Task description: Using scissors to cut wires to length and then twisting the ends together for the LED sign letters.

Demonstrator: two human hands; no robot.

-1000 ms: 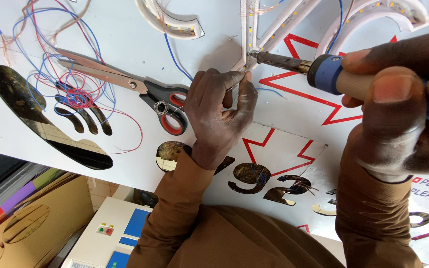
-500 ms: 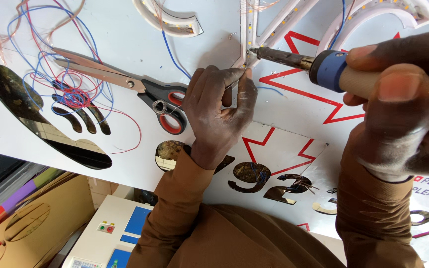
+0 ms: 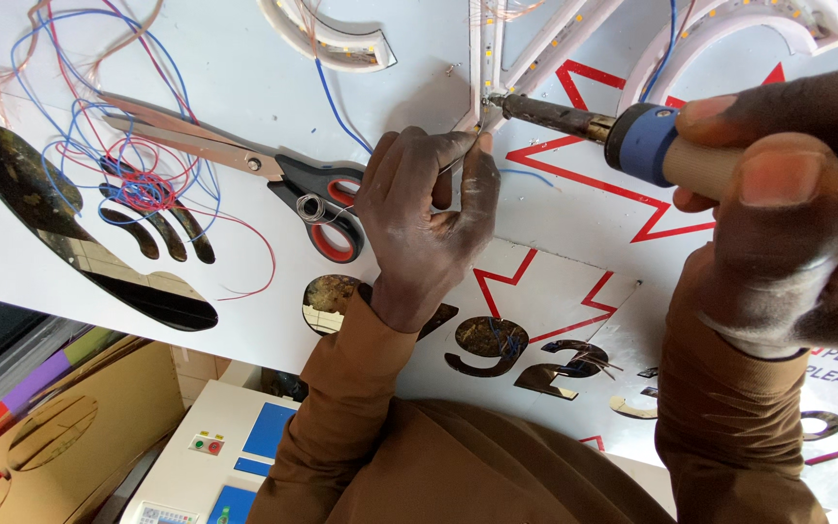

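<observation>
My right hand [image 3: 788,204] grips a soldering iron [image 3: 623,131] with a blue collar and tan handle; its dark metal tip touches a white channel letter lined with small LEDs [image 3: 485,58] at the top middle. My left hand [image 3: 424,218] rests on the white sign board [image 3: 196,78], pinching a thin solder wire [image 3: 467,150] that runs up to the iron's tip. Both sleeves are brown.
Scissors with black and red handles [image 3: 273,175] lie left of my left hand. Tangled blue and red wires [image 3: 128,165] cover mirrored cut-out shapes [image 3: 60,223]. Mirrored numerals [image 3: 497,342] and red star lines mark the board. Below its edge stand a white machine [image 3: 215,446] and cardboard [image 3: 60,437].
The iron's tip has moved left and slightly up to the LED letter. My left hand has shifted a little with the wire toward the same spot.
</observation>
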